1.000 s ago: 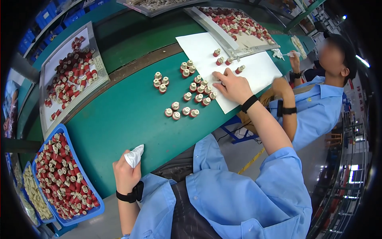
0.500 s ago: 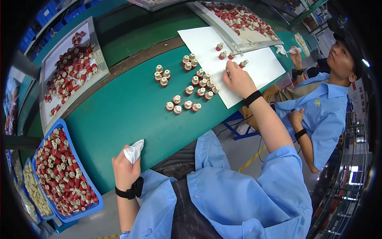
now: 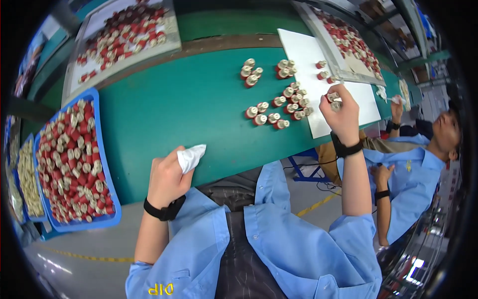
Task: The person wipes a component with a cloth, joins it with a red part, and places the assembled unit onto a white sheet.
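My left hand [image 3: 168, 177] is closed around a folded white cloth [image 3: 191, 157], over the near edge of the green workbench [image 3: 164, 114]. My right hand [image 3: 344, 112] is raised over a white sheet [image 3: 359, 99] with its fingers curled round small red parts with silvery metal tops [image 3: 332, 97]; at least two seem to be held. Left of that hand, more such parts stand upright in small clusters, the nearest group [image 3: 298, 102] beside the sheet's edge. Beyond the hand, a few red parts [image 3: 322, 75] stand on the sheet.
At left a blue bin [image 3: 117, 212] is heaped with red parts, beside a bin of pale pieces [image 3: 31, 179]. Framed trays [image 3: 174, 37] with loose red parts lie at the back left and back right. A co-worker in blue [image 3: 413, 174] is at the right.
The view has turned, so the bench appears shifted. My right hand has drawn back from the sheet and lifted with red parts in its fingers. My left hand still grips the cloth.
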Motion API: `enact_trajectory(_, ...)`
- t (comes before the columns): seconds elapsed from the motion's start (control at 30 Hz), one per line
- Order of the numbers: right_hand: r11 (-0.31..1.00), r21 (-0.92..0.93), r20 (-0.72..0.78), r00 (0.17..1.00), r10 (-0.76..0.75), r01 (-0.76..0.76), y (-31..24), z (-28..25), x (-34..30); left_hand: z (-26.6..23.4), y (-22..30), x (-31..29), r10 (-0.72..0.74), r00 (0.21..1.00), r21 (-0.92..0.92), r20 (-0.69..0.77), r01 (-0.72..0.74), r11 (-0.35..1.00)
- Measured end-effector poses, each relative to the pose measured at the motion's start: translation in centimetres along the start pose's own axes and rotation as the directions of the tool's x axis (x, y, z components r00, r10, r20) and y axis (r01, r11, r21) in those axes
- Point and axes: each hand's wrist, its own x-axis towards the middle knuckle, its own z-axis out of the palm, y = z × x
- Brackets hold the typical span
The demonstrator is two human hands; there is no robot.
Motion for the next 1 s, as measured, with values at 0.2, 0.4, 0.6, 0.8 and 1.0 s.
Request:
enact_trajectory(0.2, 0.92, 0.31, 0.161, 0.941, -0.298, 0.238, -15.5, 4.0, -2.4, 0.1, -0.4, -0.8, -0.013, 0.995, -0.07, -0.097, 0.006, 0.998)
enact_trajectory(0.4, 0.96, 0.191, 0.294, 0.921, -0.257, 0.207, -17.9, 10.3, -2.1, 0.4, -1.5, -1.1, -0.014, 0.982, -0.142, -0.19, -0.013, 0.99)
enact_trajectory(0.6, 0.974, 0.057, 0.36, 0.905, -0.226, 0.22, -17.6, 11.5, -2.7, 0.2, -1.4, -1.0, -0.045, 0.993, -0.177, -0.106, 0.025, 0.984)
enact_trajectory(0.8, 0.981, 0.025, 0.377, 0.907, -0.186, 0.191, -17.7, 10.9, -2.3, 0.0, -1.1, -0.5, -0.016, 0.997, -0.158, -0.079, 0.004, 0.987)
enact_trajectory(1.0, 0.985, 0.071, 0.297, 0.939, -0.174, 0.16, -17.6, 8.4, -2.0, 0.1, -1.2, -0.6, -0.006, 0.998, -0.151, -0.062, -0.003, 0.989)
